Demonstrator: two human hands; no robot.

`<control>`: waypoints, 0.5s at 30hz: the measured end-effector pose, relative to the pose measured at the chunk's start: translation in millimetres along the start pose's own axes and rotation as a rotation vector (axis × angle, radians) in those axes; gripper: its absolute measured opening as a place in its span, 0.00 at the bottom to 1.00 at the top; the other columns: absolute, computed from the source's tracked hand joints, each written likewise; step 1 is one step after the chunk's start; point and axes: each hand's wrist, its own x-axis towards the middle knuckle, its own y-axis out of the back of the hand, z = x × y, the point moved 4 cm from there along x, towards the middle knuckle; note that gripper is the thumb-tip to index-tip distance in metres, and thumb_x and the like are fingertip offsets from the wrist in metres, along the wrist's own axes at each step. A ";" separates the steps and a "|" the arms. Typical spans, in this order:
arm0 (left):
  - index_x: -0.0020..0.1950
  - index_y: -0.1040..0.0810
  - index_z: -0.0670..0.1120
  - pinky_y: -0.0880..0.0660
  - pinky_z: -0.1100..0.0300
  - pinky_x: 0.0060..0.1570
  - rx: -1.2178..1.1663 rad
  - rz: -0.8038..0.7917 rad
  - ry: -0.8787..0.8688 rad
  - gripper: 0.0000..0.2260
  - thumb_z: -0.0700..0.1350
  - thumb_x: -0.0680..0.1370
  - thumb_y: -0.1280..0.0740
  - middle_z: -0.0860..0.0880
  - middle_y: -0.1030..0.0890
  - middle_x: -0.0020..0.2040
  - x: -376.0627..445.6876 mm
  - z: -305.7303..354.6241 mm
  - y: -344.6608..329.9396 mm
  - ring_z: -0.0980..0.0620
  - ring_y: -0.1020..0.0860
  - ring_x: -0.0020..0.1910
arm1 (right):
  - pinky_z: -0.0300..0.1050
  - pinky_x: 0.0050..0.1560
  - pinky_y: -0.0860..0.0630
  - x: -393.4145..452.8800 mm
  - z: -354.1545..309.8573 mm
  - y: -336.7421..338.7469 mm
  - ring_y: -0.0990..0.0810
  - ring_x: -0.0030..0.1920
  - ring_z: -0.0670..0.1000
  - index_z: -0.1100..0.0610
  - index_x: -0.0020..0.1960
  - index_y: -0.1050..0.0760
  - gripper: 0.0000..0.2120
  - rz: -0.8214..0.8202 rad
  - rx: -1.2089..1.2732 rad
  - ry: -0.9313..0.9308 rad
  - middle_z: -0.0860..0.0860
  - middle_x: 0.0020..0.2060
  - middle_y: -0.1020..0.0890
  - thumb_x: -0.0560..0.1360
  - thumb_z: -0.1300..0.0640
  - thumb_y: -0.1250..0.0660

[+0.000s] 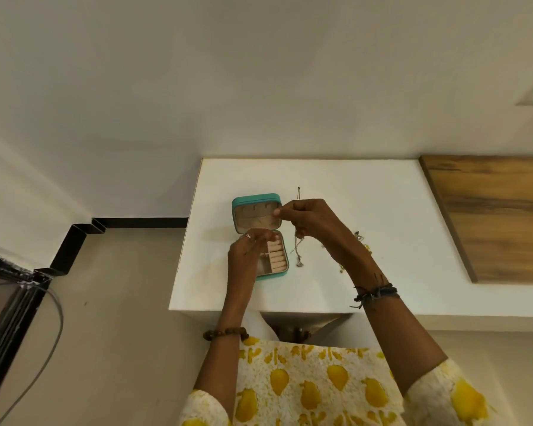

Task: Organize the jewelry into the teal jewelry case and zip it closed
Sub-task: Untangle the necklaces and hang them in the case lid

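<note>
The teal jewelry case (pixel 259 235) lies open on the white desk (pixel 366 210), its lid (pixel 256 215) propped up behind the base with its small hooks and pocket facing the person, and its base tray of pink ring rolls (pixel 276 258) lying nearest. A thin silver chain necklace (pixel 299 250) is held pinched in the fingertips of the right hand (pixel 308 224), raised just beside the lid's right edge, with its pendant end hanging down to the desk just right of the case. The left hand (pixel 250 250) is held over the base with its fingertips drawn together; whether a part of the chain is pinched there cannot be told. The step in hand is judged to be the hanging of the necklace on a lid hook. It would best be done with the chain kept taut between both hands, looped over one hook, and its slack tucked into the lid pocket so that tangling is avoided. More jewelry (pixel 362 241) is left on the desk, partly hidden behind the right forearm.
</note>
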 end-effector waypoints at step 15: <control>0.45 0.24 0.40 0.20 0.59 0.37 -0.827 -0.009 0.513 0.07 0.42 0.78 0.38 0.46 0.17 0.31 -17.7 -22.3 -15.1 0.52 0.18 0.31 | 0.45 0.55 0.22 -6.7 16.6 60.0 0.20 0.40 0.47 0.59 0.61 0.26 0.14 0.155 0.558 -0.023 0.50 0.40 0.20 0.77 0.64 0.38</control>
